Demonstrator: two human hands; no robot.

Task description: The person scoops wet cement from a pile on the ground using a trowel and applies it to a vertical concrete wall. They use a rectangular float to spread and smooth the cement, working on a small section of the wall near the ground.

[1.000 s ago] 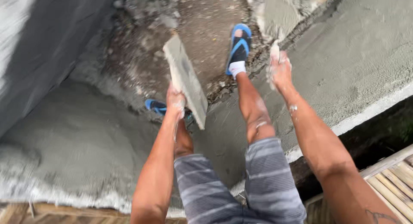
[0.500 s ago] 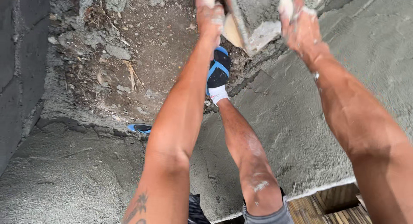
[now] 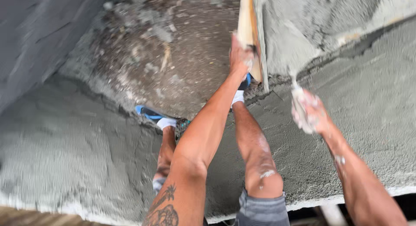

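Holding a long wooden board [image 3: 248, 31], the left hand [image 3: 239, 57] is closed around its lower part. The board stands up on its thin edge and runs from the hand to the top of the view, right beside a grey wall of wet cement [image 3: 312, 26]. The right hand [image 3: 310, 111] is lower and off to the right, well apart from the board. It is covered in pale cement, and its fingers are curled around a small tool [image 3: 297, 93] that is caked in grey mud. The picture is too blurry to tell what kind of tool it is. Both hands are over a wide, rough slab of fresh cement [image 3: 359, 122] that slopes across the view. Below the arms are the person's two bare legs in grey striped shorts [image 3: 260, 211]. One blue sandal [image 3: 149, 113] with a white sock rests at the edge of a patch of brown dirt [image 3: 173, 57].
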